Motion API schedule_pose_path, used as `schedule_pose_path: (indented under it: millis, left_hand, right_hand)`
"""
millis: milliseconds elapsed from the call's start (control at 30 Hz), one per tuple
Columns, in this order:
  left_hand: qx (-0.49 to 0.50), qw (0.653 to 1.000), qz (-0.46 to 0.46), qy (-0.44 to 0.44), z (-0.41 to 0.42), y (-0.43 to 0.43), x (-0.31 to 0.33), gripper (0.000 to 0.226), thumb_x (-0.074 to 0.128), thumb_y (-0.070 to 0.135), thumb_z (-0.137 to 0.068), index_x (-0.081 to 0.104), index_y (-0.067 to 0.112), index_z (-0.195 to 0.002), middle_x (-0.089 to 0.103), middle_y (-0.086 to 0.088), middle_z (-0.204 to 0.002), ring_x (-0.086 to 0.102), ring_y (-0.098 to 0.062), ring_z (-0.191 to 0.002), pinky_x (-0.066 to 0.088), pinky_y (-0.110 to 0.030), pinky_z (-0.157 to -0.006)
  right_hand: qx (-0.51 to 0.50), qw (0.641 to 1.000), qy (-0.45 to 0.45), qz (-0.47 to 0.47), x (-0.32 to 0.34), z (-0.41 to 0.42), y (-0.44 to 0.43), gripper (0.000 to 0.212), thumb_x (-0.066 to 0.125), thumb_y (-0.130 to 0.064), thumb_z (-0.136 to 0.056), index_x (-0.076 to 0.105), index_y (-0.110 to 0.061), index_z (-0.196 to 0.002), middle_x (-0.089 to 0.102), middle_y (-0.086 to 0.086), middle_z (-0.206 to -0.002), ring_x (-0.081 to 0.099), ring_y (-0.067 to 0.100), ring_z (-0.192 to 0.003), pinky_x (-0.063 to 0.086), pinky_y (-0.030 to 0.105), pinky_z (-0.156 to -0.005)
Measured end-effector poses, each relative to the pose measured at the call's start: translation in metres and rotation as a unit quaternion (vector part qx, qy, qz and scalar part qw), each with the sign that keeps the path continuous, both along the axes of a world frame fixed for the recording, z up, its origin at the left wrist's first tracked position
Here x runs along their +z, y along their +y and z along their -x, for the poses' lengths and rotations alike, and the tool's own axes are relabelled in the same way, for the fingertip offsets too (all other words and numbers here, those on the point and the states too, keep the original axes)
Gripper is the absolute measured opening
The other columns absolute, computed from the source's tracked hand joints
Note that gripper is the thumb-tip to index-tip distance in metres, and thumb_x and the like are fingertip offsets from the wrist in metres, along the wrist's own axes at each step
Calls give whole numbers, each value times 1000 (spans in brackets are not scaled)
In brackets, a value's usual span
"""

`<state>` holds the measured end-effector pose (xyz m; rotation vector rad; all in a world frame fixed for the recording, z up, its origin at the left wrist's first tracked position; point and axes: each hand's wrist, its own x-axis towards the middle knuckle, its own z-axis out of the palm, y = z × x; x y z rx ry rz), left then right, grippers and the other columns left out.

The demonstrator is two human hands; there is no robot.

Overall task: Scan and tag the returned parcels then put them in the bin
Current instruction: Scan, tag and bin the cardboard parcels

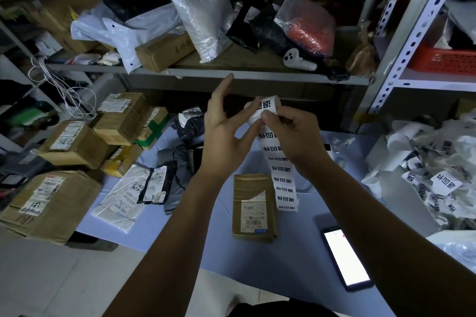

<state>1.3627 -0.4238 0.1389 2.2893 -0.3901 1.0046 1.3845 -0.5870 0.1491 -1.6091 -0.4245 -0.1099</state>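
A roll of white return labels (268,107) with black characters is held up in front of me, and its strip (282,175) hangs down. My left hand (224,134) cups the roll from the left with the forefinger raised. My right hand (293,134) pinches the strip's top label just under the roll. Below the strip, a small brown cardboard parcel (253,210) with a barcode label lies on the pale blue table (221,234). A phone (346,257) with a lit white screen lies to the parcel's right.
Cardboard boxes (74,144) are stacked at the left, with white and grey mailer bags (123,195) beside them. A heap of used label backing (443,177) fills a box at the right. The shelf (244,73) behind holds bags, boxes and a white scanner (296,60).
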Motion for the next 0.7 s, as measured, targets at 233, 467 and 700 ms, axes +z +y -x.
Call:
schedule_pose_path:
  millis: [233,467,700]
  left_hand:
    - [74,983,-159,-59,-2,-3,4,28,61,23,-101,70,11,-125,68,1,-111,56,-22,-106,35,-36,-76]
    - [-32,996,-2,78,4,-5,7,16,66,16,-96,76,11,-109,72,1,-104,62,-19,-100,47,-49,-85]
    - [-110,976,129,134,4,-13,0,11,67,3,-95,76,6,-101,73,-3,-101,67,-12,-100,53,-30,-87]
  right_hand:
    - [63,997,-9,38,-1,-3,-2,22,56,-23,-103,70,-18,-88,68,-1,-74,64,7,-68,49,22,-63]
    - [64,978,-108,166,-5,-9,-16,17,50,-11,-105,66,-7,-102,63,-6,-90,61,5,-82,43,15,-73]
    - [65,972,-120,193,-15,-12,-28,19,51,-12,-104,69,-6,-103,62,1,-92,61,13,-83,48,23,-71]
